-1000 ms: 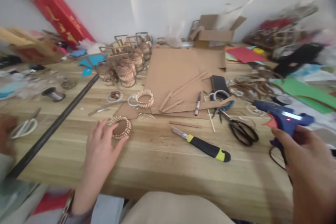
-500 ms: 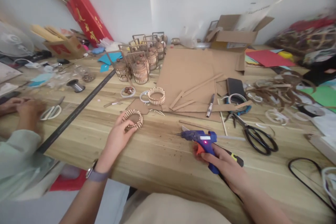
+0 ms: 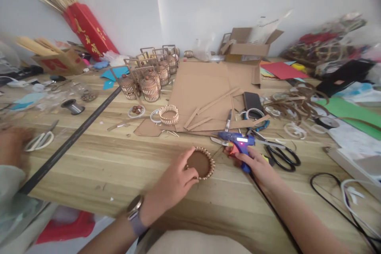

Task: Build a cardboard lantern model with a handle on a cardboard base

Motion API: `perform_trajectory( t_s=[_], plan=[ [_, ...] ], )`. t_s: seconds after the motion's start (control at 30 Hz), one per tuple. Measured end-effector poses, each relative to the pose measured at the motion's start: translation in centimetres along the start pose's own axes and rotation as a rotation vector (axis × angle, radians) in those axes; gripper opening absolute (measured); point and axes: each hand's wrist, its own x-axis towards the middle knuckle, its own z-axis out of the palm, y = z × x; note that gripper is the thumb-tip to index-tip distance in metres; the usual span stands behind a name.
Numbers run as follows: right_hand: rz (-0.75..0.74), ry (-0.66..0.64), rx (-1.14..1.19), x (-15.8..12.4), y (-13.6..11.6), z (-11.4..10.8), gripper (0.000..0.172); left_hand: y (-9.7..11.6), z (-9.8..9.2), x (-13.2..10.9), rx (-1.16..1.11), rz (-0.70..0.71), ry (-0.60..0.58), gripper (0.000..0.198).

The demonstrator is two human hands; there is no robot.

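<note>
My left hand grips the left side of a round slatted ring, with fingers over its rim. A flat brown disc shows inside the ring. In my right hand is a blue hot glue gun with an orange trigger and a lit red light, its nozzle pointing left above the ring. A utility knife lies just behind the nozzle, partly covered by the gun. Another slatted ring stands at the cardboard's edge.
Several small lidded baskets with handles stand at the back. Black scissors lie right of the gun. Thin strips rest on a cardboard sheet. A co-worker's hand is at far left near white-handled scissors. The gun's cord trails toward me.
My left hand has brought the ring rightward and nearer to me, close to the glue gun. The gun has risen slightly away from me. The camera view has turned a little right.
</note>
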Motion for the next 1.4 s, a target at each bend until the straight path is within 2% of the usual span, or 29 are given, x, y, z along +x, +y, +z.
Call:
perform_trajectory(
  t_s=[0.07,0.13,0.17,0.23,0.27,0.33,0.4,0.5,0.6,0.67,0.87,1.0,1.1,1.2,1.3,1.4],
  plan=[
    [-0.012,-0.013,0.019,-0.1,-0.1,0.0,0.039,0.3,1.2,0.7,0.04,0.059,-0.032,0.007],
    [-0.024,-0.021,-0.004,-0.3,0.0,0.0,0.039,0.2,1.5,1.0,0.055,0.107,-0.035,0.007],
    [-0.032,-0.019,-0.009,-0.4,0.1,-0.1,0.039,-0.2,1.3,1.1,0.057,0.132,-0.019,0.019],
    [-0.04,-0.006,-0.002,-0.4,0.4,-0.1,0.038,-1.6,0.1,1.6,0.076,0.171,0.042,0.054],
    [-0.04,0.005,0.008,-0.4,0.5,-0.1,0.038,-2.6,-0.7,2.1,0.104,0.158,0.092,0.064],
    [-0.033,0.012,0.029,-0.3,0.7,0.0,0.04,-5.4,-2.6,3.5,0.204,0.057,0.216,0.054],
    [-0.03,0.005,0.044,-0.2,0.7,0.1,0.043,-8.4,-4.4,5.3,0.349,-0.1,0.243,0.049],
    [-0.04,-0.008,0.07,-0.3,0.7,0.4,0.048,-11.9,-5.7,8.2,0.406,-0.191,0.057,0.044],
    [-0.052,-0.014,0.1,-0.6,0.7,0.4,0.049,-13.2,-5.5,9.9,0.375,-0.175,-0.031,0.02],
    [-0.059,-0.017,0.113,-0.7,0.8,0.4,0.048,-13.1,-5.1,10.4,0.354,-0.179,-0.043,0.007],
    [-0.087,-0.037,0.146,-0.4,0.7,0.2,0.045,-11.4,-5.6,10.4,0.277,-0.229,-0.008,0.013],
    [-0.119,-0.071,0.192,-1.1,-0.7,0.7,0.041,-8.5,-6.4,10.2,0.196,-0.221,0.016,0.018],
    [-0.191,-0.138,0.202,-2.3,-2.3,1.4,0.035,-5.4,-6.3,9.7,0.053,-0.206,0.138,0.024],
    [-0.226,-0.165,0.145,-2.9,-3.3,2.1,0.034,-2.9,-6.0,9.4,-0.015,-0.135,0.182,0.024],
    [-0.223,-0.154,0.109,-2.9,-3.4,2.4,0.035,-1.6,-5.7,9.5,-0.04,-0.084,0.184,0.025],
    [-0.224,-0.14,0.137,-2.6,-3.0,2.3,0.035,-1.2,-5.6,10.0,-0.029,-0.049,0.187,0.028]
  ],
)
